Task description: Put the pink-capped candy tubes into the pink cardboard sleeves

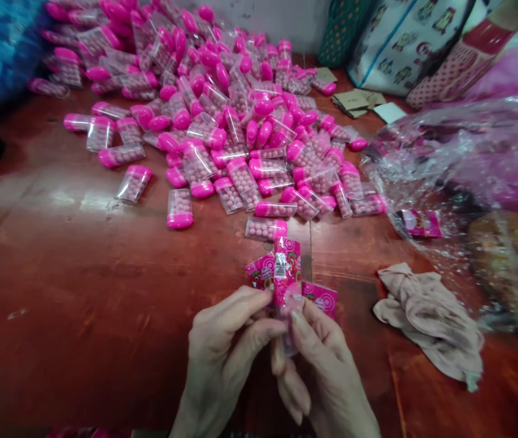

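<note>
My left hand (229, 344) and my right hand (325, 359) meet near the front of the table, both closed in a pinch. Between them is a small clear candy box (289, 345), partly hidden by my fingers. A bright pink printed sleeve (287, 274) with a barcode stands at its far end; whether the box sits inside the sleeve I cannot tell. My left fingertips press its left side, while my right thumb lies over the front. Flat pink printed sleeves (320, 297) lie on the table just behind my hands. Beyond them rests a pink-capped candy box (265, 229).
A big heap of pink-capped candy boxes (240, 134) covers the back of the red-brown table (103, 292). At right are a crumpled pale cloth (430, 322) and clear plastic wrap (423, 164). Cardboard pieces (357, 102) and a printed bag (405, 45) stand behind. Blue plastic (3, 55) fills the left corner.
</note>
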The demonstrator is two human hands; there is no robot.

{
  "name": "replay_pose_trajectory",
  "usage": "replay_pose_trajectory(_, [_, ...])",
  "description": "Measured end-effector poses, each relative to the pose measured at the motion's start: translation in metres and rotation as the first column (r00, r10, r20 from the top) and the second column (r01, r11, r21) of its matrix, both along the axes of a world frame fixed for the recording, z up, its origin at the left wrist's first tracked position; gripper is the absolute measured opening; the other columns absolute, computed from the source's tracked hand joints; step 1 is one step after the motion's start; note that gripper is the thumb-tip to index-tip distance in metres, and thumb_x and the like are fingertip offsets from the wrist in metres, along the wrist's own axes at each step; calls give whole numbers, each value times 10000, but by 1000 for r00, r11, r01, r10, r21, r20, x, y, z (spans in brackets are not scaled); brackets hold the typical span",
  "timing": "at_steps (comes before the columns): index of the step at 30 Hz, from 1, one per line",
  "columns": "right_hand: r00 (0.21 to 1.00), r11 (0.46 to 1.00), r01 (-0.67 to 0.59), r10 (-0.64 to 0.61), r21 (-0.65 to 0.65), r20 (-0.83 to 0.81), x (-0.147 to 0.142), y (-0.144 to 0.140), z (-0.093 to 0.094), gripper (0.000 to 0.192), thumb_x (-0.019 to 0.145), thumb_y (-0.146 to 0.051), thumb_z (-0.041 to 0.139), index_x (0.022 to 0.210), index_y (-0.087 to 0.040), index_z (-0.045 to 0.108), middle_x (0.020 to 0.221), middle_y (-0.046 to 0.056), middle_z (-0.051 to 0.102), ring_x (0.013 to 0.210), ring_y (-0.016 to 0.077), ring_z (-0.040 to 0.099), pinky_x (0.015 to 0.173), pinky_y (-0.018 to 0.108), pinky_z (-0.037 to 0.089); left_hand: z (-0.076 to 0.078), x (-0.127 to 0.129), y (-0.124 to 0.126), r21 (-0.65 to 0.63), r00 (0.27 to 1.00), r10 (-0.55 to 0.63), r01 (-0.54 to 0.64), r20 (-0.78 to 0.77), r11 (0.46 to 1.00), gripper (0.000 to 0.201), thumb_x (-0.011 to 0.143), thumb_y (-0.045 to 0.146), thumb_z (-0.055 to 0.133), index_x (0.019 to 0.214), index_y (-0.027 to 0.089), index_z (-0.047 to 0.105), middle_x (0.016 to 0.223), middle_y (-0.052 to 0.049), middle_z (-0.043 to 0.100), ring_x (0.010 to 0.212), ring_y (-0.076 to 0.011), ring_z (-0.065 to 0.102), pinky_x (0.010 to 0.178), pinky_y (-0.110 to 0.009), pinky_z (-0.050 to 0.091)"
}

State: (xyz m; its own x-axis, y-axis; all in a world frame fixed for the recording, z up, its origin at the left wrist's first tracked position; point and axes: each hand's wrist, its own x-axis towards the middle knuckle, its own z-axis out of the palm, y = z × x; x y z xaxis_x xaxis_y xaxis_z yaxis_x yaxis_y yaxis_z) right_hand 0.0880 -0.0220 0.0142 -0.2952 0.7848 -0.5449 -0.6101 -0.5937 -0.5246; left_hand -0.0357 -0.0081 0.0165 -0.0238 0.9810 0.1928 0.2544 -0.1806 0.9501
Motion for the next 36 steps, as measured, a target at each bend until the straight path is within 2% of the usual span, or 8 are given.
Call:
replay_pose_trajectory(2, [999,999,-21,19,26,50,1,0,0,230,858,-378,597,817,-191,469,536,-48,593,244,-2,335,280,98,309,3,1,3,-26,998,-36,34,-50,999,67,798,166,623,824,194,678,667,13,645,561,-122,605,512,-196,486])
replay_pose_trajectory(5, [996,998,-42,37,55,82,0,-1,-2,243,858,-401,587,830,-186,478,524,-48,593,240,0,327,268,97,262,6,-3,6,-91,979,-140,127,-151,988,146,851,153,530,773,182,650,644,13,615,541,-110,587,505,-192,463])
replay_pose_trajectory(11, [988,990,-100,87,100,130,-3,-5,-2,248,871,-414,562,848,-172,515,508,-48,594,243,-3,317,271,92,228,7,-15,3,-179,892,-282,231,-353,956,192,906,170,389,795,205,542,624,36,621,499,-94,582,479,-185,422])
replay_pose_trajectory(17, [985,982,-145,132,119,108,-2,-7,-1,238,886,-412,542,859,-179,499,494,-60,576,249,-6,304,269,86,216,1,-19,3,17,790,-247,310,-561,951,171,885,187,410,749,193,513,563,29,585,458,-113,548,473,-244,369])
replay_pose_trajectory(19, [981,980,-164,150,116,121,-1,-6,-1,247,889,-421,533,856,-180,492,494,-62,572,249,-5,301,267,88,215,0,-19,5,11,780,-245,308,-576,951,217,888,195,409,692,192,502,522,42,539,430,-101,515,459,-239,352])
replay_pose_trajectory(23, [977,978,-174,157,116,141,-1,-7,0,246,895,-423,524,865,-181,487,510,-64,561,258,-9,297,269,93,209,-3,-17,5,49,813,-214,284,-541,957,240,888,217,403,676,195,512,500,49,483,418,-102,467,456,-240,350])
replay_pose_trajectory(29, [979,987,-139,124,86,162,-3,-13,0,257,881,-429,544,847,-182,484,503,-71,532,275,-13,273,275,90,206,-6,-14,-2,163,865,-125,230,-486,959,171,847,123,447,702,204,488,553,36,525,470,-105,469,488,-235,359])
replay_pose_trajectory(36, [965,990,-127,107,67,239,0,-13,3,271,871,-441,558,836,-180,494,491,-74,526,294,-14,267,288,89,180,-12,-9,-7,176,891,-109,205,-441,963,186,833,76,447,696,185,511,543,38,472,465,-94,434,470,-233,338])
